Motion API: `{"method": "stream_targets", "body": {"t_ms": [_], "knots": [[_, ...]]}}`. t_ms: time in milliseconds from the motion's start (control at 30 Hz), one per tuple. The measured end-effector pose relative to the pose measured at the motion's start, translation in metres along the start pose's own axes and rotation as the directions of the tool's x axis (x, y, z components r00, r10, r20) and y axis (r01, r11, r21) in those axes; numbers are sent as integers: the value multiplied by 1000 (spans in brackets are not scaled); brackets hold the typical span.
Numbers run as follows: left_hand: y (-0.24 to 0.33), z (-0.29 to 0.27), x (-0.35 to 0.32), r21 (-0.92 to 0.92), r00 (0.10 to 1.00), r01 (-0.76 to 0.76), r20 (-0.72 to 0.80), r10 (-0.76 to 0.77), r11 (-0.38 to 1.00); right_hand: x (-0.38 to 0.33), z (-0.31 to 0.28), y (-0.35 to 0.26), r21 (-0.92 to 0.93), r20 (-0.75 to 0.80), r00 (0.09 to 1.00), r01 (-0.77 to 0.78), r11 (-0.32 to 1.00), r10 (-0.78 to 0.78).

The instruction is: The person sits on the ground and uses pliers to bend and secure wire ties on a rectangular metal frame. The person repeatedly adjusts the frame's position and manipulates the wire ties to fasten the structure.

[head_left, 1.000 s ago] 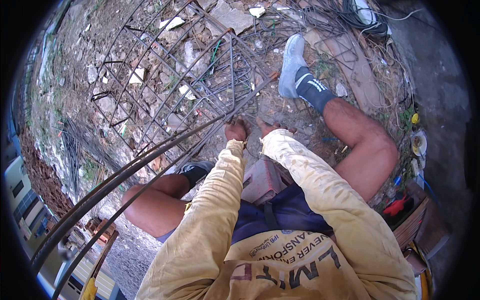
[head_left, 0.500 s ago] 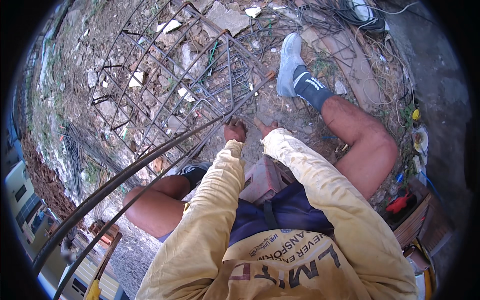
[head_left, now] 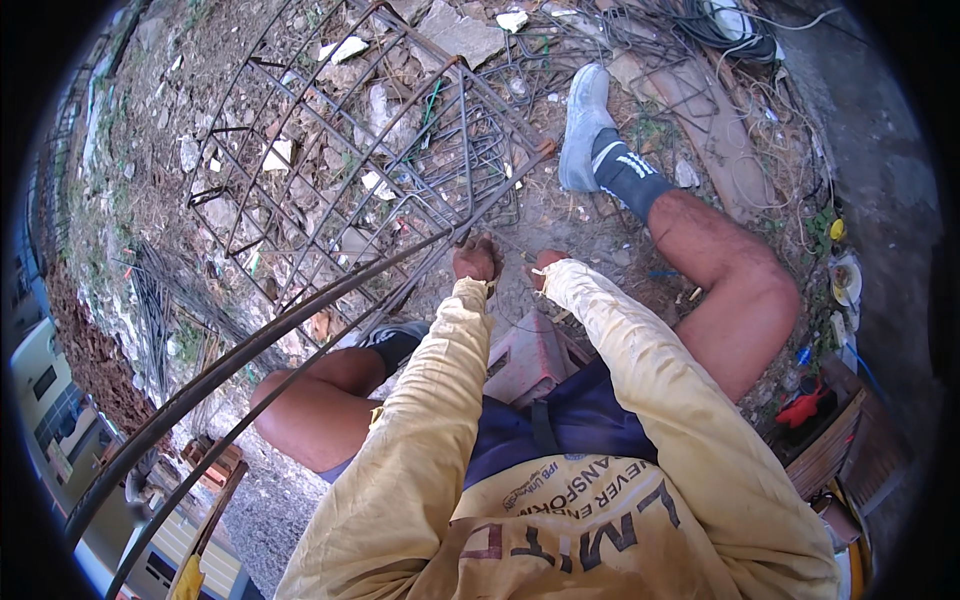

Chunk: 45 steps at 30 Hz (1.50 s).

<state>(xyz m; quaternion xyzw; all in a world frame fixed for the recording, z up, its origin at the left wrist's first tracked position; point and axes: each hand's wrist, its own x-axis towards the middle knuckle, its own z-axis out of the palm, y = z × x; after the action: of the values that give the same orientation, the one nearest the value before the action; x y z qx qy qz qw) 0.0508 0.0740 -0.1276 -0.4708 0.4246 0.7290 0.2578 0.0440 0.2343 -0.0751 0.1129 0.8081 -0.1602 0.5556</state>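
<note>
Drawn back a little to the right, the right hand [head_left: 547, 263] no longer stretches a finger toward the left hand [head_left: 478, 258], which has barely shifted.

Just beyond them lies the steel rebar cage [head_left: 464, 130], on the ground in front of the person and to the left, its near edge reaching the left hand. Its long axis seems to slant from the upper right, near the right shoe [head_left: 585, 125], to the lower left, where long bars [head_left: 210, 385] sweep past the person's left side. The left hand's fingers are bent at the bars, probably to steady that edge; whether they close around anything cannot be told. The right hand is partly curled, its fingertips hidden, so I cannot tell what it has hold of.

Bent legs [head_left: 735, 285] are spread wide around a low pinkish seat [head_left: 540, 360], likely to leave room for both hands between the knees. Pale rubble [head_left: 278, 155] shows through the cage; farther off, at the upper right, lies a dark coil [head_left: 745, 40].
</note>
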Motion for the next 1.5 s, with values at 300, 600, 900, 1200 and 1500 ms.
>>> {"method": "stream_targets", "body": {"t_ms": [300, 600, 900, 1200, 1500], "knots": [[11, 4, -19, 3, 993, 111, -32, -111, 994, -28, -37, -6, 25, 264, 964, -27, 999, 20], [17, 43, -24, -252, 944, 273, 257, -208, 929, -39, -59, 6, 521, 427, 876, -33, 853, -226], [-1, 71, -5, -410, 992, 115, 8, -123, 905, -38, -75, 4, -207, 219, 968, 167, 964, -121], [-5, 86, 4, -208, 919, 119, -347, -187, 971, -27, 12, -6, -19, -279, 954, -121, 993, 111], [-9, 88, 15, -92, 888, 219, -395, -238, 971, 9, -10, 15, 68, 21, 999, -38, 997, 36]]}}
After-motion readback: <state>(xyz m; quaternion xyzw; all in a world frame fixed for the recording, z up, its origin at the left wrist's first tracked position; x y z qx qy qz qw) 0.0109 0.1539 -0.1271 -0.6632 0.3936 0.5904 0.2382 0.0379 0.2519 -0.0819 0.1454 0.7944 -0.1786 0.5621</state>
